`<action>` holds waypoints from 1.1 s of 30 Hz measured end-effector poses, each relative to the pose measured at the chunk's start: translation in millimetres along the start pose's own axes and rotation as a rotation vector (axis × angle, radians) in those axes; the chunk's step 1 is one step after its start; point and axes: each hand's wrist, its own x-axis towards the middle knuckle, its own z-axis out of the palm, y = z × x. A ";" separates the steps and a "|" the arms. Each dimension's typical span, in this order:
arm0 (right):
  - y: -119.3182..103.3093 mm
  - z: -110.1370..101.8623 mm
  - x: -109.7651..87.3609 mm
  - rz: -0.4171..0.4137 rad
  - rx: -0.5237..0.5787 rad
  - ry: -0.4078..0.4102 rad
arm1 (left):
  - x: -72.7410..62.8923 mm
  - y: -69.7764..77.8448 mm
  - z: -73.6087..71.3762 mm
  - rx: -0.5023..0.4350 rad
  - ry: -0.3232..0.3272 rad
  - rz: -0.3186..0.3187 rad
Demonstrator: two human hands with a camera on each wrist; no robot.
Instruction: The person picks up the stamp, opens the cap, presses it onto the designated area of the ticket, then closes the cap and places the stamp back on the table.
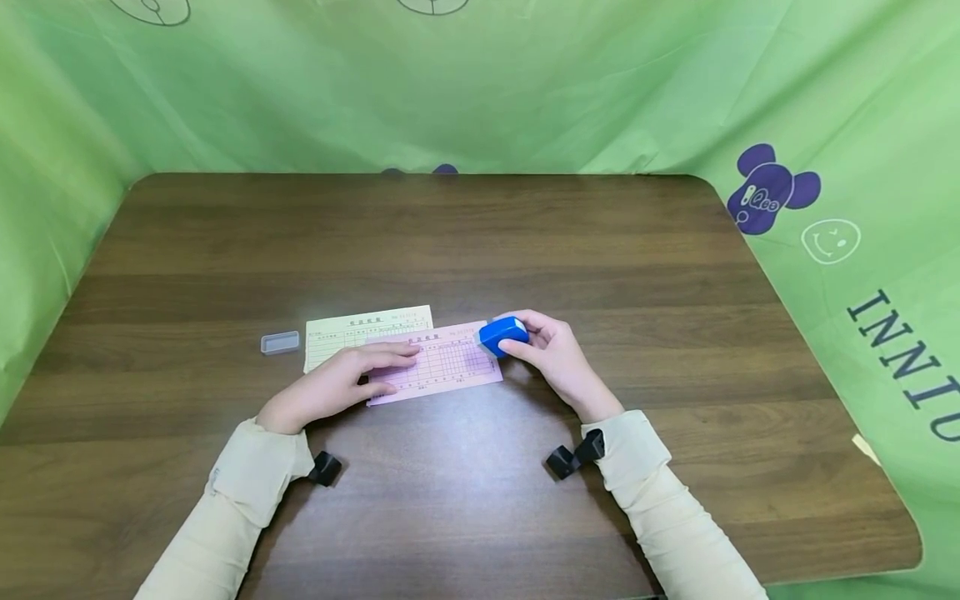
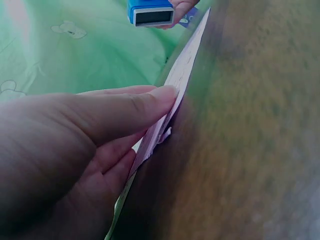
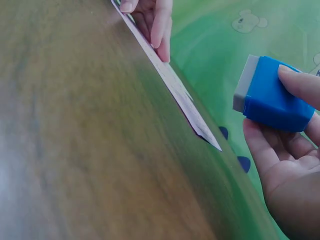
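My right hand grips a blue self-inking stamp between thumb and fingers, above the right end of a pink printed form. In the right wrist view the stamp is raised off the paper. Its dark printing face, framed in grey, shows in the left wrist view. My left hand rests on the left part of the pink form, fingers extended and thumb near the lower edge. Partly under the pink form and that hand lies a pale green printed form.
Left of the green form lies a small clear plastic cap. The brown wooden table is backed by a green printed curtain. A pale scrap sits at the table's right edge.
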 end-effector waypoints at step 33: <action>11.8 2.8 -13.6 -0.364 -0.420 -0.119 | -2.8 5.1 8.9 0.019 -0.023 -0.018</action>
